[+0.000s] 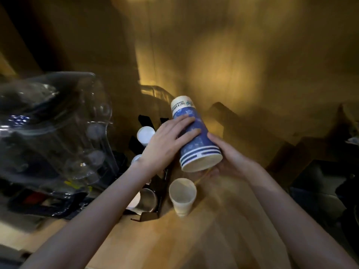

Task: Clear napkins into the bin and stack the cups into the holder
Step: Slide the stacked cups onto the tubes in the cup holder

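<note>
While both hands grip it, left hand [171, 140] on top and right hand [231, 158] underneath, the blue-and-white nested paper cup stack [194, 134] hangs tilted above the black cup holder [153, 214]; next, seemingly, it needs lowering into a slot.

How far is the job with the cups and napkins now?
Done: white cups already sit in the black holder. In hand: both the left hand and the right hand hold a tilted stack of blue cups. Left: one white cup stands on the counter. No napkins or bin are visible.
</note>
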Demonstrator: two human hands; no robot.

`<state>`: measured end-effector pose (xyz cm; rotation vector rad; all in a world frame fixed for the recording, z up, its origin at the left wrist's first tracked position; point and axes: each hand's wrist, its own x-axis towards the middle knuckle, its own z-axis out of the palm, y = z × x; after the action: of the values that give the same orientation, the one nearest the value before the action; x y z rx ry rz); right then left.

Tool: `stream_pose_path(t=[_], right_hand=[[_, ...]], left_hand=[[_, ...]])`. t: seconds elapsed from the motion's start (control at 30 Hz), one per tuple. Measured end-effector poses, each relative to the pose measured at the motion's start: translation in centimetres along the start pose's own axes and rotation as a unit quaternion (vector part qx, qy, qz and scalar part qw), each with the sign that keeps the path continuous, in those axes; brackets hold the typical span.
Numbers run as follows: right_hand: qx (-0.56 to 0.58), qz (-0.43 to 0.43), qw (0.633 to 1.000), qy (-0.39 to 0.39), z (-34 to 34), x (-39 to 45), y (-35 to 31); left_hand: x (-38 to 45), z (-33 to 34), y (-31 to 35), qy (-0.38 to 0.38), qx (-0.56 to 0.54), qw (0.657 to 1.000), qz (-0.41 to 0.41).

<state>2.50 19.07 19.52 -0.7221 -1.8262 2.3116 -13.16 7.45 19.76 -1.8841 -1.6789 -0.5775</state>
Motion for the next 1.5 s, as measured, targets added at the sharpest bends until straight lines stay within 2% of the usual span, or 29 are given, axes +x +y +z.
stream_pose_path(t=[0.07,0.13,0.17,0.23,0.3,0.33,0.5,0.67,0.8,1.03,1.23,1.33,1.5], right_hand=[[0.02,-0.032,0.999,-0.009,1.6,1.1,-0.3],[-0.031,-0.065,0.997,-0.007,3.2,2.1,-0.7],[-0.057,-0.089,0.994,0.004,4.1,2.8,-0.9],[-0.094,-0.148,0.984,0.026,5.7,4.2,-1.3],[-0.113,-0.193,0.974,0.036,7.3,5.6,-1.5],[-0.127,-0.209,0.969,0.047,7.9,6.3,-1.7],[-0.168,-0.243,0.951,0.093,9.8,9.7,-1.8],[-0.233,-0.247,0.934,0.11,10.3,11.3,-0.2],[-0.263,-0.24,0.926,0.128,10.3,11.8,0.3],[-0.367,-0.218,0.882,0.201,10.2,13.6,-0.5],[-0.423,-0.194,0.863,0.196,9.5,12.9,0.4],[-0.437,-0.215,0.852,0.192,9.3,12.2,0.2],[-0.524,-0.212,0.807,0.171,9.7,11.2,0.2]], left_hand=[[-0.4,-1.8,-1.6,0.025,0.009,0.999,-0.028],[-0.5,-3.6,-3.0,0.059,-0.049,0.988,-0.137],[-0.3,-4.7,-3.5,0.067,-0.122,0.969,-0.205],[0.1,-7.0,-4.5,0.076,-0.316,0.891,-0.316],[0.5,-9.2,-5.6,0.064,-0.45,0.814,-0.362],[0.5,-10.1,-6.1,0.059,-0.467,0.807,-0.356],[-0.6,-12.2,-7.0,0.025,-0.33,0.9,-0.283],[-2.1,-10.8,-8.2,0.007,-0.193,0.934,-0.302],[-2.5,-10.0,-8.7,0.01,-0.165,0.932,-0.324],[-2.1,-7.9,-8.7,-0.01,-0.165,0.932,-0.323],[-2.8,-3.9,-8.3,-0.066,-0.188,0.914,-0.353],[-3.1,-2.2,-8.6,-0.09,-0.196,0.896,-0.389],[-3.1,-0.1,-8.7,-0.164,-0.166,0.883,-0.407]])
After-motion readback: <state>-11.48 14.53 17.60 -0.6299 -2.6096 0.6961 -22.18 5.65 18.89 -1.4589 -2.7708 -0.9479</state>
